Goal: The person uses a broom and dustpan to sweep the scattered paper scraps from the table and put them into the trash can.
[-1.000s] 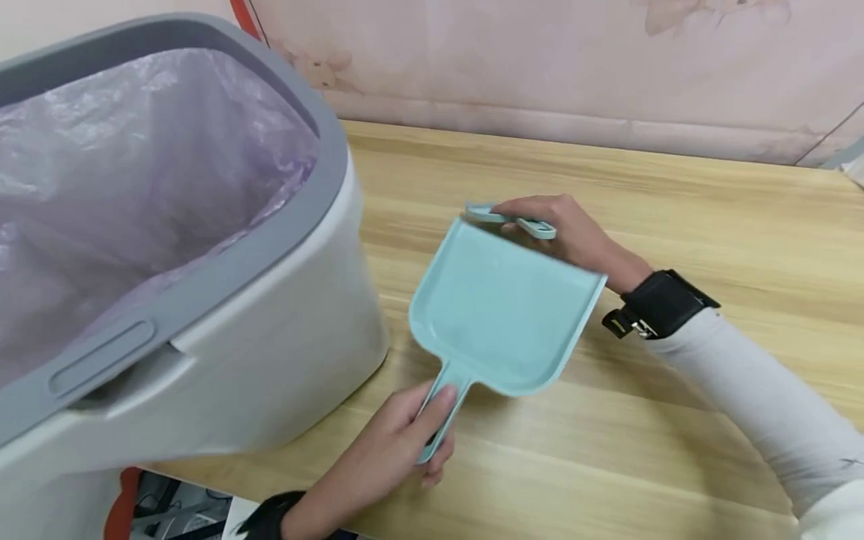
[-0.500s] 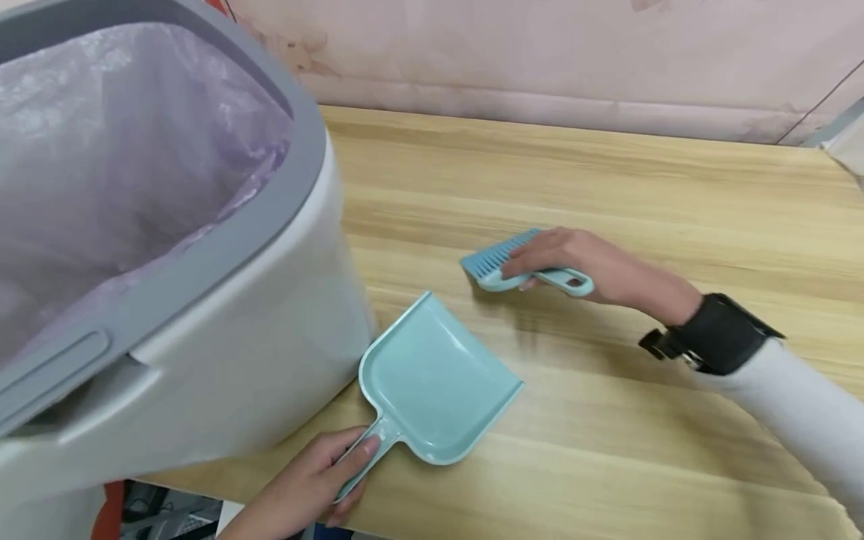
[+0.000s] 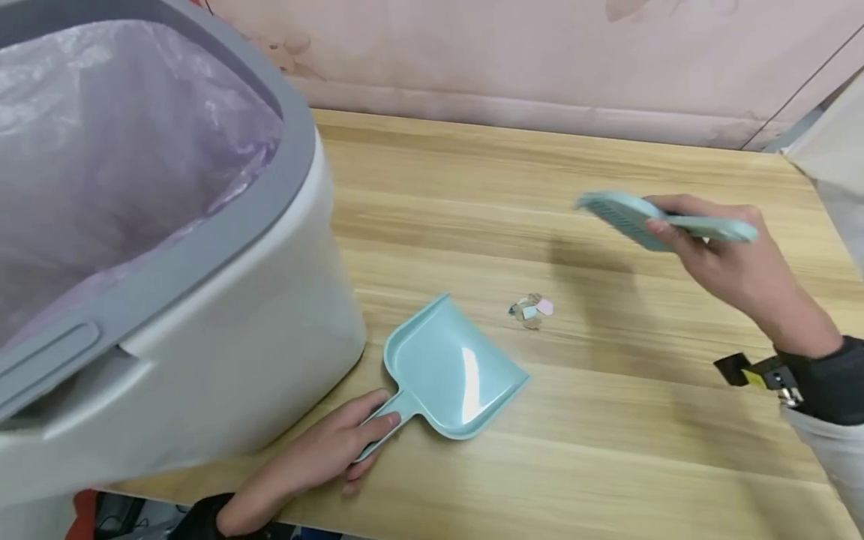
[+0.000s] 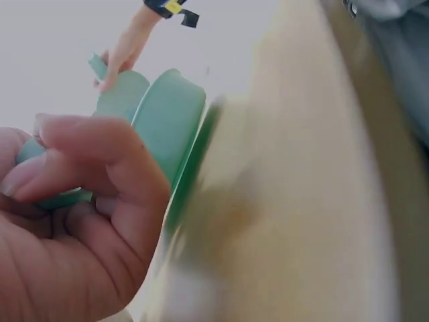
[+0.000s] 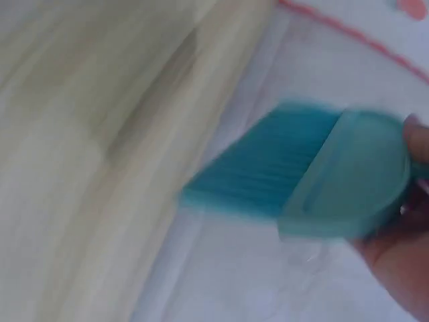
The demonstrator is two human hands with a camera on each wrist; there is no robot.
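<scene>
The person's left hand lies low on the table, its fingers and thumb curled round the handle of a pale teal dustpan. The dustpan sits flat on the wood, its open edge turned toward the far right, its back corner just beside the white bin. From the left wrist view the thumb and fingers fold over the handle, the pan standing up beyond them.

The right hand is raised above the table on the right side, gripping the handle of a small teal brush; the brush head points left, clear of the wood, with its shadow falling below. The right wrist view shows the bristles blurred and a fingertip on the brush back.

Between the dustpan's open edge and the brush lies a little heap of paper scraps, near the pan but not touching it. The bin has a grey rim and a purple liner bag.
</scene>
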